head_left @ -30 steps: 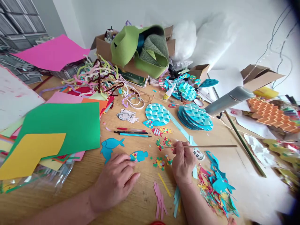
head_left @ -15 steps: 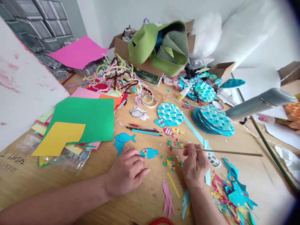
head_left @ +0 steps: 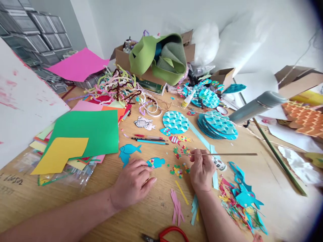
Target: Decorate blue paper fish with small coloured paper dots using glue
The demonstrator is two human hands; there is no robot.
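Observation:
My left hand (head_left: 135,179) lies on the table with its thumb apart. Its fingertips touch the edge of a blue paper fish (head_left: 157,162) decorated with small coloured triangles. My right hand (head_left: 203,170) pinches a thin wooden stick (head_left: 233,154), held nearly level. The stick's left tip is over a small pile of red and green paper triangles (head_left: 185,149). Just below lie coloured paper dots (head_left: 178,170). Two plain blue paper fish (head_left: 127,151) sit beyond my left hand. A white glue bottle (head_left: 219,163) lies partly behind my right hand.
Red-handled scissors (head_left: 174,232) lie at the front edge. Paper scraps (head_left: 239,198) are on the right, with stacked woven blue discs (head_left: 218,124) and a grey bottle (head_left: 257,107) farther back. Coloured sheets (head_left: 96,131) cover the left. Pens (head_left: 151,139) lie mid-table.
The view has shifted, bringing more of the scissors and the table's right side into sight. My right hand still holds the stick over the triangles; my left hand stays by the fish.

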